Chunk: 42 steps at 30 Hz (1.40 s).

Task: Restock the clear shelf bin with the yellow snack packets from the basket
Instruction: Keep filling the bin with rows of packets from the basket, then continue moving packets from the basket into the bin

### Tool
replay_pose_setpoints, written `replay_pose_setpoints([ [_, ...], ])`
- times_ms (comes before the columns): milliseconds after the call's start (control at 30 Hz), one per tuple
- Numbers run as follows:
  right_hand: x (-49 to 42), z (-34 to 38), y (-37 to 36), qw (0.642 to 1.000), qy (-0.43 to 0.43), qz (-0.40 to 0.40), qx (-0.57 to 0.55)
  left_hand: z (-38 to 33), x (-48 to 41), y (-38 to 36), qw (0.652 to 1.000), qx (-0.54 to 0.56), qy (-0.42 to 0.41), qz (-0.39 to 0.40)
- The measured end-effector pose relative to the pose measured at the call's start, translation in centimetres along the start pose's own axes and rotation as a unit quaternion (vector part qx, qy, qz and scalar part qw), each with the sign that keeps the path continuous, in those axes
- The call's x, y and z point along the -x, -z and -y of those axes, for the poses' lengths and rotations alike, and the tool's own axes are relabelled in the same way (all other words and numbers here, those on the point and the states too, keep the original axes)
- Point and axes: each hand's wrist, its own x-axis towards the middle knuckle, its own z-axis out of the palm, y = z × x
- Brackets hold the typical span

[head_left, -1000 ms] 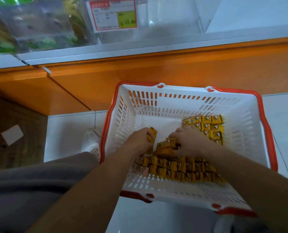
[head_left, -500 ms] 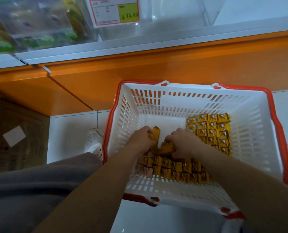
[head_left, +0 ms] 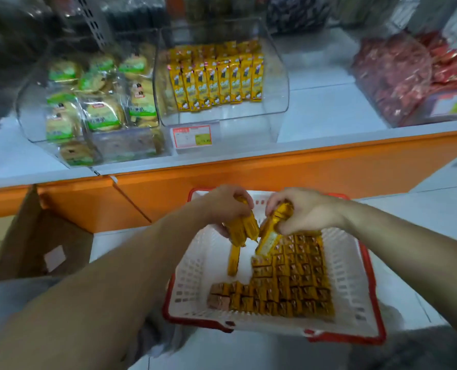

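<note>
**Both hands gripping packets over basket**

L hand (head_left: 227,206) is clutching 1 bunch of yellow packets (head_left: 244,231). R hand (head_left: 304,212) is gripping a 2nd bunch (head_left: 271,231) just beside it. Both bunches are hanging above the basket (head_left: 192,276). Clear bin (head_left: 275,76) is sitting well beyond, on the shelf.

1. The basket (head_left: 355,276) is white, slotted, with a red rim.
2. Its snack packets (head_left: 288,284) are golden yellow.
3. The shelved packets (head_left: 216,81) are yellow with white and dark print.
4. The shelf front (head_left: 275,172) is orange.
5. The price tag (head_left: 192,136) is white, red-bordered, with a yellow-green patch.
</note>
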Motion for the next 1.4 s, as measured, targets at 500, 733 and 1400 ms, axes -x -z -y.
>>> replay_pose_setpoints([
  [500, 7.0, 6.6, 2.8, 0.903, 0.07, -0.262, -0.334, -7.3, 10.5, 2.3, 0.939, 0.31, -0.104, 0.108],
  [733, 5.3, 6.7, 3.0, 0.871, 0.041, -0.262, -0.413, -7.4, 8.8, 3.5, 0.953, 0.274, -0.124, 0.022],
  [1400, 3.7, 8.1, 3.4, 0.75, 0.051, -0.23, -0.618, -8.1, 5.5, 1.7, 0.911, 0.373, -0.118, -0.126],
])
